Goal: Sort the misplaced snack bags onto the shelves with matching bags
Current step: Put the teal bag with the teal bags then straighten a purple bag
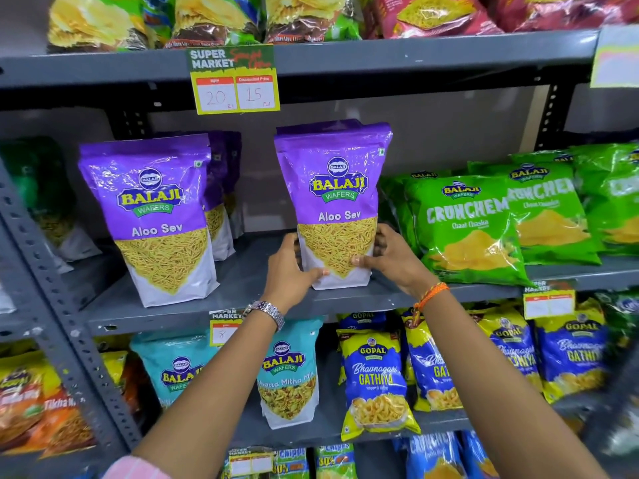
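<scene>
A purple Balaji Aloo Sev bag [333, 188] stands upright on the grey middle shelf [249, 274]. My left hand [292, 267] grips its lower left edge and my right hand [390, 257] grips its lower right edge. A second purple Aloo Sev bag [152, 216] stands to the left on the same shelf, with more purple bags [223, 188] behind it. Green Crunchem bags [473, 226] lie to the right of the held bag.
The shelf below carries teal Balaji Khatta Mitha bags [287, 375], blue Gopal Gathiya bags [377, 382] and orange bags [31, 406] at far left. A price tag [237, 81] hangs from the top shelf edge. A perforated grey upright [52, 288] runs down the left.
</scene>
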Demonstrator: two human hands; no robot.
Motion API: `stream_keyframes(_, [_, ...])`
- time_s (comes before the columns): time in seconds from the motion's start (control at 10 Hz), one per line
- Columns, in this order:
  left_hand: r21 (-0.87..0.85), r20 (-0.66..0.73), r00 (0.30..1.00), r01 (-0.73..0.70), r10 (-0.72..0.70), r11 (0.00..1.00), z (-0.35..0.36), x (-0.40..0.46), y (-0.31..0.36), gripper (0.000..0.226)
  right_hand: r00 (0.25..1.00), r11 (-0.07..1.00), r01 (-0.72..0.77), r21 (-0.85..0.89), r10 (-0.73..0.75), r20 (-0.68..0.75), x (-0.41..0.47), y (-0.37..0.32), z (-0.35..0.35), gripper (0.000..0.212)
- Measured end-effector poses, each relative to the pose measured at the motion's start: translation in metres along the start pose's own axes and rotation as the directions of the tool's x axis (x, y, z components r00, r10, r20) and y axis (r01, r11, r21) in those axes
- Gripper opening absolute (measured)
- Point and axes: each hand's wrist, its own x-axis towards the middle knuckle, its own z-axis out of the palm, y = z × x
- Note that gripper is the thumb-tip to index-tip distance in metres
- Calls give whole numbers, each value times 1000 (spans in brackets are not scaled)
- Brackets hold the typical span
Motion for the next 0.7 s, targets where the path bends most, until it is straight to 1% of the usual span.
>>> stream_keyframes(0.3, [1, 5, 1000, -19, 19, 1000, 3, 2, -6, 76, 1000, 999, -27, 27, 27, 3, 1, 3, -1, 61])
stream_keyframes(0.5, [-14, 6, 1000, -25, 25, 1000, 2, 1, -7, 75, 1000, 999, -15, 43, 15, 4, 1, 5, -1, 62])
stream_keyframes(0.6, [-20, 27, 1000, -15, 16, 1000, 1, 2, -11, 79, 999, 999, -33, 18, 33, 3, 0, 6, -1, 69])
stream_keyframes(0.7, [-25, 0, 999, -35, 35, 999, -8, -1, -8, 87, 999, 999, -37, -22, 36, -35, -5, -5, -3, 90])
